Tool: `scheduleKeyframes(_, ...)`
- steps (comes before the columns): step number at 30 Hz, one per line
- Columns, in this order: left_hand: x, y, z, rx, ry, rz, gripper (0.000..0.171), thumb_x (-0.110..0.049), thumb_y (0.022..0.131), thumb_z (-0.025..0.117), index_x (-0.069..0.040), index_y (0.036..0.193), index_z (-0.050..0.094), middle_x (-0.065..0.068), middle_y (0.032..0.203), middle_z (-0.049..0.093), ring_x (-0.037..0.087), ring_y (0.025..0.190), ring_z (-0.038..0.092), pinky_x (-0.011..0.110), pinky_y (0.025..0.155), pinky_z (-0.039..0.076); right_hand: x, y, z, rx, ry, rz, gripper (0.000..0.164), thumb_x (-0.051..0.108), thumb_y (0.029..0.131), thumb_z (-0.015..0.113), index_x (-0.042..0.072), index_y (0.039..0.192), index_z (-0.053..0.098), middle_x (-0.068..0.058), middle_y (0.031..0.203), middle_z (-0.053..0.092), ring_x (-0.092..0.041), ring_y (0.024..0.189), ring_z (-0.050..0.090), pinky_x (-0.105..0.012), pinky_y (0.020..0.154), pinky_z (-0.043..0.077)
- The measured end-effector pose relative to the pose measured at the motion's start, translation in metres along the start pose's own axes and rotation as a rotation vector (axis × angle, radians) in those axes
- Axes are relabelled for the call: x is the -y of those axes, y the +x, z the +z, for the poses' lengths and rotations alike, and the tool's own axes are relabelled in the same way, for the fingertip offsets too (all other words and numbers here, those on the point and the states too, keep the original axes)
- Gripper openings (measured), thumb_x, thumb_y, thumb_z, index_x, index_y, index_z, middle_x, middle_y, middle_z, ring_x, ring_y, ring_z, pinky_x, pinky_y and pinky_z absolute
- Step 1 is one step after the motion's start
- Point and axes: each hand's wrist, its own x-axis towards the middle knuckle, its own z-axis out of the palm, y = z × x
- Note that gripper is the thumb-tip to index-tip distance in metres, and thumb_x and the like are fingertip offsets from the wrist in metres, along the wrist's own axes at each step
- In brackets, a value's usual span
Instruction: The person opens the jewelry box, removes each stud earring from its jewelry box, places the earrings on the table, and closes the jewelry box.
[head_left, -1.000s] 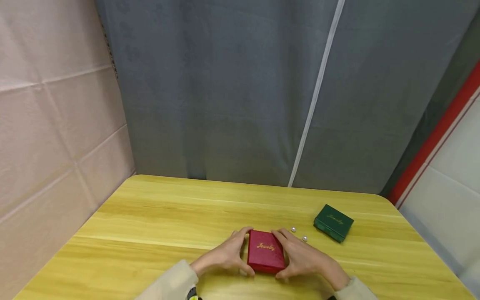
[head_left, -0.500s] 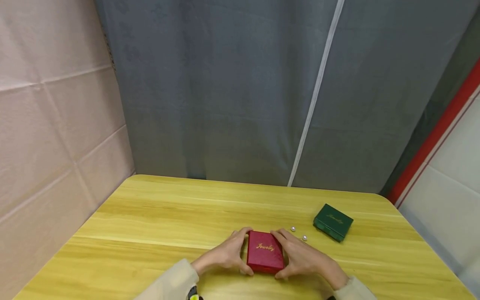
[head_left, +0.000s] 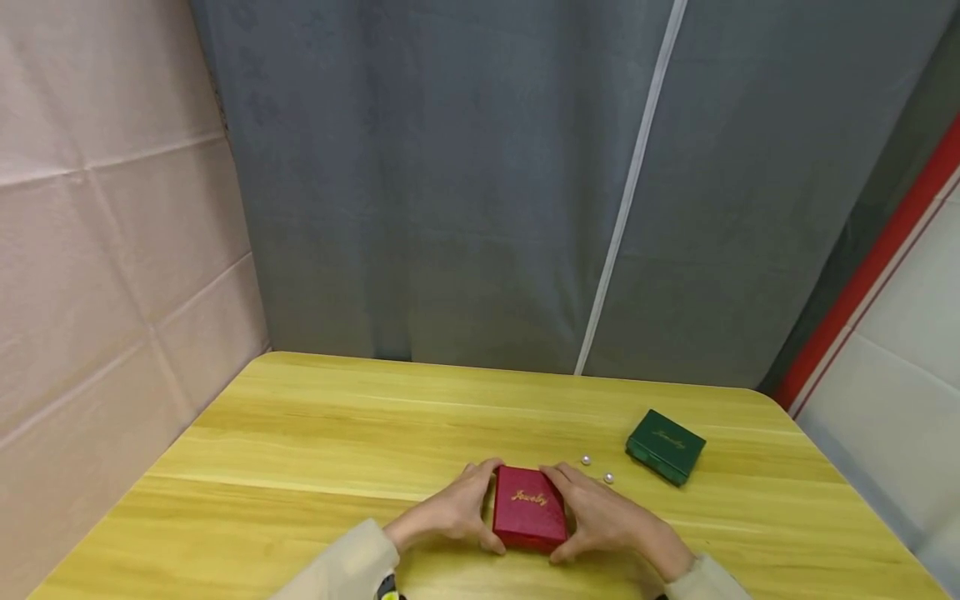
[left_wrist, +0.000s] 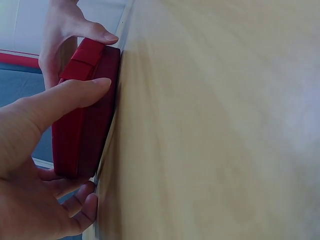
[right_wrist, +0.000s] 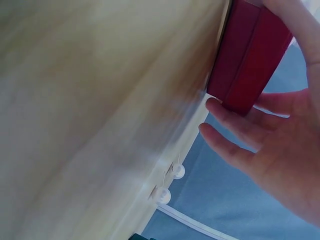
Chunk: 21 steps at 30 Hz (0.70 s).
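A closed red jewelry box (head_left: 529,507) with gold "Jewelry" lettering lies flat on the table near its front. My left hand (head_left: 457,507) grips its left side, thumb at the near corner and fingers at the far one. On the opposite side my right hand (head_left: 603,515) holds the box the same way. In the left wrist view the left thumb presses the front of the red box (left_wrist: 85,120), by a ribbon-like tab. Two pearl stud earrings (head_left: 608,477) lie just beyond the right hand; the right wrist view shows thin pins on the pearls (right_wrist: 163,195).
A closed green jewelry box (head_left: 666,447) sits at an angle to the right, past the pearls. The yellow wood-grain table (head_left: 315,442) reaches back to a grey curtain (head_left: 450,208). A pale cloth wall (head_left: 112,250) borders the left side.
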Motion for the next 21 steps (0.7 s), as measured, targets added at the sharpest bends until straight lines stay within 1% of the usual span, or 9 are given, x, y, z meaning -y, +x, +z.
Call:
scheduleKeyframes(6,-0.0001,-0.0005,0.0005,-0.001,0.002,0.01,0.102,-0.026,0.051,0.085,-0.001,0.132,0.029,0.006,0.115,0.046,0.014,0.101,0.04,0.032,0.091,0.039,0.001,-0.0013,-0.0021,0.03,0.004,0.03,0.106,0.059,0.06,0.07,-0.003,0.134,0.03,-0.009,0.124,0.042,-0.02,0.105,0.047,-0.041,0.09,0.042)
scheduleKeyframes(10,-0.0001,-0.0007,0.0005,-0.006,-0.003,0.014,0.102,-0.026,0.05,0.085,-0.001,0.132,0.029,0.005,0.113,0.046,0.013,0.1,0.04,0.032,0.091,0.039,0.0022,-0.0025,-0.0063,0.042,0.002,0.051,0.104,0.057,0.06,0.071,-0.005,0.133,0.03,-0.011,0.124,0.042,-0.021,0.106,0.047,-0.041,0.09,0.042)
scheduleKeyframes(15,-0.0012,-0.0016,-0.0007,-0.006,-0.005,0.01,0.103,-0.025,0.05,0.085,0.0,0.132,0.029,0.005,0.114,0.047,0.014,0.101,0.04,0.033,0.092,0.038,0.0028,-0.0026,-0.0091,0.044,-0.001,0.038,0.097,0.052,0.062,0.072,-0.007,0.13,0.034,-0.011,0.121,0.044,-0.019,0.105,0.047,-0.039,0.089,0.043)
scheduleKeyframes(21,-0.0027,-0.0044,-0.0015,-0.009,0.009,0.007,0.105,-0.024,0.049,0.085,0.002,0.133,0.027,0.009,0.119,0.046,0.017,0.105,0.04,0.035,0.095,0.037,0.003,-0.0024,-0.0075,0.032,0.007,0.002,0.095,0.049,0.062,0.073,-0.007,0.128,0.036,-0.009,0.119,0.045,-0.016,0.101,0.048,-0.035,0.089,0.044)
